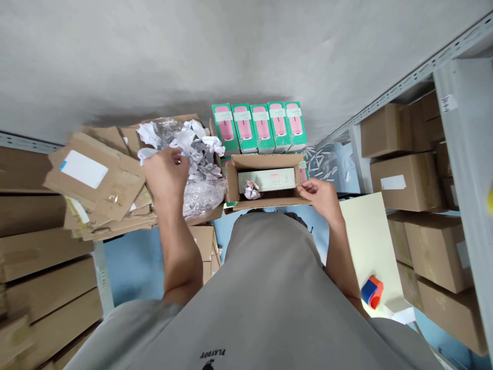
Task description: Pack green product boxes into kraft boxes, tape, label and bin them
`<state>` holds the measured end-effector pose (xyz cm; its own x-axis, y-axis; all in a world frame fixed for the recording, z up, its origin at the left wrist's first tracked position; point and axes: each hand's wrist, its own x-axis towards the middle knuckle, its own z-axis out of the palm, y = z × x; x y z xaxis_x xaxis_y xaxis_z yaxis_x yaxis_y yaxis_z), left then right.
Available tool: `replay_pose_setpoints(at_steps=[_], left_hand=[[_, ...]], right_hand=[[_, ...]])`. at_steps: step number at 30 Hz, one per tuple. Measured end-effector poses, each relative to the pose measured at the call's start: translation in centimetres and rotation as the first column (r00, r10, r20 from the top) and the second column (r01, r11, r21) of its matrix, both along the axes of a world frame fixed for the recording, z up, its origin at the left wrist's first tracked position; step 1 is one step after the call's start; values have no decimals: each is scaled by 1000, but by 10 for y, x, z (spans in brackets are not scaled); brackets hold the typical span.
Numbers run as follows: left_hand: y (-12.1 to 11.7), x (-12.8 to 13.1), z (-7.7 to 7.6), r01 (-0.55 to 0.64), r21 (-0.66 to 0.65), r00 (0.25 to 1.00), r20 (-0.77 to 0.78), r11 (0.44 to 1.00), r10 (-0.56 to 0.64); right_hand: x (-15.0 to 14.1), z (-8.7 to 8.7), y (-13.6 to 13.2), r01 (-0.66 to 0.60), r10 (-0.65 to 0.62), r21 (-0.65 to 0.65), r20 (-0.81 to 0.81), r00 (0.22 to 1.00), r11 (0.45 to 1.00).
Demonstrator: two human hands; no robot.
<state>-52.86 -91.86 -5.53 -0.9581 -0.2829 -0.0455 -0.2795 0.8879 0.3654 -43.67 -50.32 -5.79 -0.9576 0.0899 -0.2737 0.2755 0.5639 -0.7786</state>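
Observation:
An open cardboard box (265, 204) stands in front of me. In it lie a pale printed box (277, 180) and a crumpled paper ball (252, 191). My right hand (321, 198) pinches the right end of the cardboard box between thumb and fingers. To the left, my left hand (167, 172) is over a carton filled with crumpled white paper (198, 156) and clear plastic wrap (204, 195). Its fingers are curled in at the paper, and what they hold, if anything, is hidden.
Green-and-pink boxes (262, 126) stand in a row behind the cardboard box. Flattened cardboard (111, 190) is piled at the left. Shelves of brown cartons (408, 182) flank both sides. A red-and-blue tape dispenser (373, 292) rests on a pale yellow surface (370, 231) at the right.

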Motion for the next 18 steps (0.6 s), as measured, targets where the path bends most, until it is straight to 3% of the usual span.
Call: replay_pose_setpoints(at_steps=[2,4,6,8,11,14,16,18], left_hand=[[5,11,20,-102,-14,988,-118,995,100],[15,24,42,-107,76,950,-288,991,124],[33,38,59,9,211,891,-446,977,88],[57,50,70,210,297,845,-535,931,-20],[97,60,71,479,293,794,-546,827,-266],[124,61,61,621,251,747,-478,743,-463],[129,61,54,648,238,736,-437,723,-516],[123,63,50,608,218,765,-418,764,-490]], right_hand=[[0,-2,0,-6,6,6,-2,1000,1000],[0,-3,0,-7,8,21,-2,1000,1000],[0,-5,0,-3,3,34,-5,1000,999],[0,-5,0,-1,1,38,-6,1000,999],[0,-3,-1,-11,12,32,-2,1000,999],[1,0,-2,-12,12,55,0,1000,998],[2,0,-3,-2,2,76,-8,1000,997],[5,0,-5,8,-6,78,-28,1000,997]])
